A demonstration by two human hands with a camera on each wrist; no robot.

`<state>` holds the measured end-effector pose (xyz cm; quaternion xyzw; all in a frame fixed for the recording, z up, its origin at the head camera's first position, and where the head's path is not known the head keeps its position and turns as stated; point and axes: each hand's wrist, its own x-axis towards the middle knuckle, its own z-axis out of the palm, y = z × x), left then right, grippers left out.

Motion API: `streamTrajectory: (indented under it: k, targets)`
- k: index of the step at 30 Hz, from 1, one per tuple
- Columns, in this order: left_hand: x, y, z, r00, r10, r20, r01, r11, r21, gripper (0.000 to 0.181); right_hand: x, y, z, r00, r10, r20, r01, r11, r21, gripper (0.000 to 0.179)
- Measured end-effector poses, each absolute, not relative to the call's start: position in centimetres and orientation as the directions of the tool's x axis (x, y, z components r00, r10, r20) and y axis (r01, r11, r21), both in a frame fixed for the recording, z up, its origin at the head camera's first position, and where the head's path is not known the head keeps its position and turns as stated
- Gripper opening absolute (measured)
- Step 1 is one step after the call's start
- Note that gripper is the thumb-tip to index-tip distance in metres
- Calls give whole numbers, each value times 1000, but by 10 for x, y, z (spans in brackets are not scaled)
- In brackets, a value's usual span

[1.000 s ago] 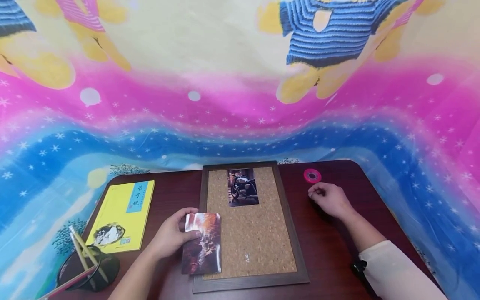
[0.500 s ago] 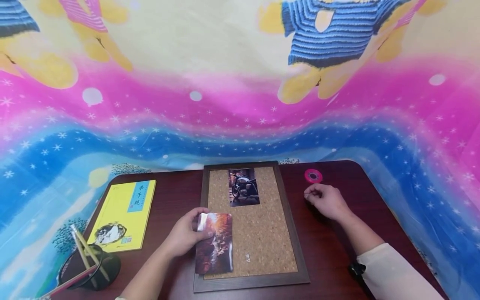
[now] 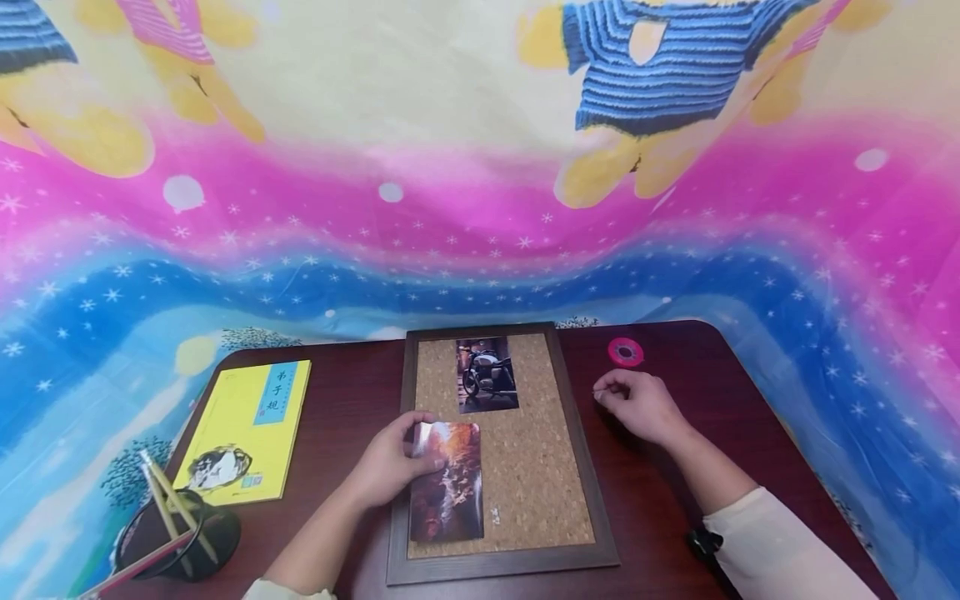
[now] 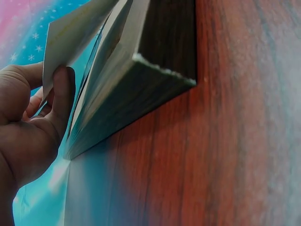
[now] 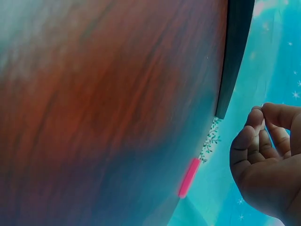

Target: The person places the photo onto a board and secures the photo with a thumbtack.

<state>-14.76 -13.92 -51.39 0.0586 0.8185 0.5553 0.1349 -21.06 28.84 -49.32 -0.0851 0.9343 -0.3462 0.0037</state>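
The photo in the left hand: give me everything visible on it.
The photo is an upright rectangle that looks like glossy card or print paper: orange-red glow at the top, darker purplish-red below, a pale mottled streak through the middle; I can't make out the subject. The left hand grips its left edge, thumb on the front. It's over the lower left part of the cork board; the left wrist view shows a pale back, and the part seen there stands off the board.
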Motion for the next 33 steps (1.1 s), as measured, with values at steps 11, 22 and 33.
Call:
streamTrajectory:
  k: [11,22,33]
  targets:
    - [-153,-124,-520,-956,261,-131,-15,407,913,64,-208,278,-497,-984,-177,37,-156,725,-671,4]
    - [-154,-108,-525,-956,282,-77,72,484,872,69,-205,261,-496,-977,-206,51,-185,703,-687,5]
    - [-157,-94,-523,-966,257,3,153,566,810,69,-203,243,-495,-966,-251,56,-221,700,-679,4]
